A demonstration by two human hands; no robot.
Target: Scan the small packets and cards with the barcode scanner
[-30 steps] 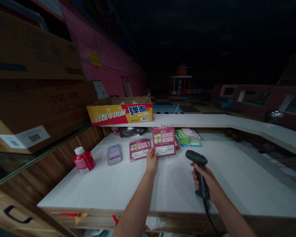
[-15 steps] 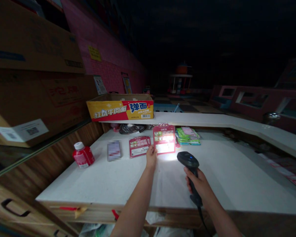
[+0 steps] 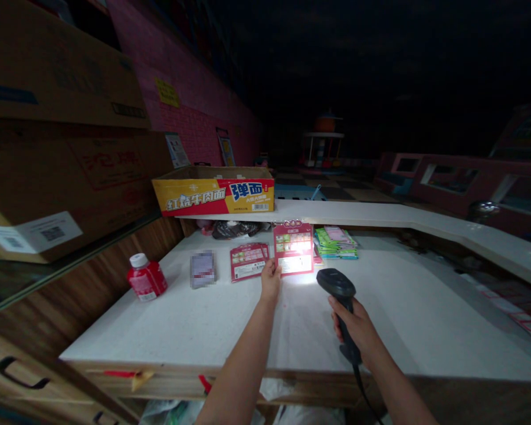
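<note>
My left hand pinches the lower left corner of a red flat packet printed with small pictures, its face tilted up toward me. Bright light from the scanner falls on the packet's lower right part. Wrapped around the handle of a black barcode scanner is my right hand; the scanner head points at the packet, a short gap apart. Similar red packets lie just left of my left hand. Behind the held packet to the right is a pile of green and pink packets.
A red bottle with a white cap and a blurred-out small item stand on the white desk. A yellow and red noodle carton sits on the raised ledge. Large cardboard boxes are stacked at left.
The view has shifted very slightly. Both hands, the red packet and the barcode scanner stay in nearly the same places, with the light still on the packet.
</note>
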